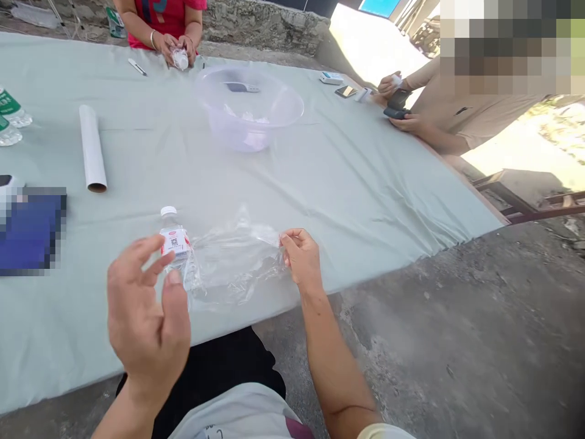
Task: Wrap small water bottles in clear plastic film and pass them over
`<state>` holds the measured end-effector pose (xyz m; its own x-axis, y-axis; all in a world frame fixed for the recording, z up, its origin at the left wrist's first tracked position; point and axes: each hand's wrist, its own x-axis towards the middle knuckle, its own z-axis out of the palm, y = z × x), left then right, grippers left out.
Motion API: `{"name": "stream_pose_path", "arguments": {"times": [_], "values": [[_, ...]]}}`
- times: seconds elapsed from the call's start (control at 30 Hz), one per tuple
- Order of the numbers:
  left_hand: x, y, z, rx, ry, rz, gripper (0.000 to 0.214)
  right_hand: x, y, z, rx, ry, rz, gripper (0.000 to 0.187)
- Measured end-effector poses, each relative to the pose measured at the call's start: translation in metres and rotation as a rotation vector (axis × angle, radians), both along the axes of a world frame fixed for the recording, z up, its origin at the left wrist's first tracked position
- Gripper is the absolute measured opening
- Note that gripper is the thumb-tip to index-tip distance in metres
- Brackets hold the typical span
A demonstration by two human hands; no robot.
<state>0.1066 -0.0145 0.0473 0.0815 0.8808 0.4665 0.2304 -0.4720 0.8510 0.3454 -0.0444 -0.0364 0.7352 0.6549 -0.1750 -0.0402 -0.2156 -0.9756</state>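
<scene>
A small clear water bottle (177,247) with a white cap and a red and white label lies on a sheet of clear plastic wrap (233,262) spread on the pale green tablecloth (342,183). My left hand (146,317) hovers open just in front of the bottle, fingers spread, holding nothing. My right hand (301,259) pinches the right edge of the plastic wrap.
A roll of wrap (92,148) lies at the left. A clear plastic bowl (249,110) stands mid-table. Two bottles (10,116) sit at the far left edge. One person in red (167,24) wraps something at the far side; another person's hands (402,103) work at the right.
</scene>
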Motion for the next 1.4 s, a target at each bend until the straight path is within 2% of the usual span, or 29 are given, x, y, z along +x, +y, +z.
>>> {"name": "stream_pose_path", "arguments": {"times": [0.03,0.1,0.13,0.17,0.23,0.3,0.37,0.47,0.57,0.6,0.63,0.67,0.73,0.77,0.8,0.87,0.93,1.03,1.1,1.23,1.4], "values": [[0.012,-0.008,-0.001,0.112,0.027,-0.101,0.042,-0.001,0.000,-0.001,-0.023,-0.024,0.017,0.024],[0.040,-0.013,-0.012,0.235,0.178,-0.360,0.035,-0.006,0.002,-0.002,-0.056,-0.051,0.040,0.023],[0.056,-0.011,-0.022,0.266,0.278,-0.397,0.034,-0.009,0.003,-0.002,-0.071,-0.063,0.048,0.023],[0.070,-0.006,-0.034,0.289,0.382,-0.366,0.033,-0.011,0.004,-0.002,-0.090,-0.072,0.053,0.023],[0.091,0.010,-0.060,0.236,0.643,-0.283,0.035,-0.011,0.003,-0.001,-0.134,-0.099,0.056,0.024],[0.098,0.023,-0.083,0.191,0.804,-0.223,0.031,-0.005,-0.001,-0.001,-0.175,-0.144,0.048,0.024],[0.096,0.029,-0.098,0.180,0.859,-0.212,0.027,0.010,-0.010,-0.003,-0.207,-0.180,0.045,0.026],[0.087,0.026,-0.107,0.162,0.902,-0.216,0.039,0.043,-0.029,-0.005,-0.268,-0.265,-0.038,0.027],[0.085,0.021,-0.105,0.108,0.961,-0.221,0.053,0.067,-0.042,-0.001,-0.300,-0.434,-0.243,0.024],[0.086,0.020,-0.104,0.094,0.973,-0.227,0.056,0.069,-0.042,0.002,-0.279,-0.479,-0.254,0.025],[0.087,0.020,-0.103,0.084,0.982,-0.229,0.058,0.067,-0.039,0.006,-0.240,-0.513,-0.196,0.029],[0.087,0.019,-0.102,0.078,0.988,-0.226,0.059,0.062,-0.033,0.010,-0.190,-0.542,-0.068,0.036],[0.088,0.019,-0.100,0.068,1.000,-0.215,0.061,0.048,-0.013,0.016,-0.092,-0.596,0.303,0.057],[0.087,0.019,-0.100,0.064,1.005,-0.209,0.062,0.041,0.000,0.018,-0.060,-0.615,0.479,0.061],[0.086,0.019,-0.100,0.060,1.010,-0.205,0.063,0.037,0.013,0.019,-0.044,-0.624,0.612,0.057],[0.084,0.018,-0.100,0.053,1.018,-0.196,0.065,0.037,0.038,0.020,-0.037,-0.571,0.736,0.032],[0.082,0.018,-0.102,0.045,1.022,-0.183,0.066,0.048,0.058,0.020,-0.022,-0.382,0.715,0.024],[0.080,0.018,-0.104,0.036,1.012,-0.174,0.066,0.076,0.074,0.025,-0.023,-0.017,0.573,0.034],[0.080,0.018,-0.105,0.032,0.997,-0.168,0.065,0.092,0.079,0.028,-0.107,0.075,0.504,0.038],[0.079,0.017,-0.105,0.013,0.978,-0.146,0.065,0.118,0.087,0.035,-0.270,-0.013,0.401,0.024],[0.079,0.017,-0.102,-0.046,0.959,-0.118,0.069,0.132,0.091,0.049,-0.257,-0.192,0.125,0.018]]}}
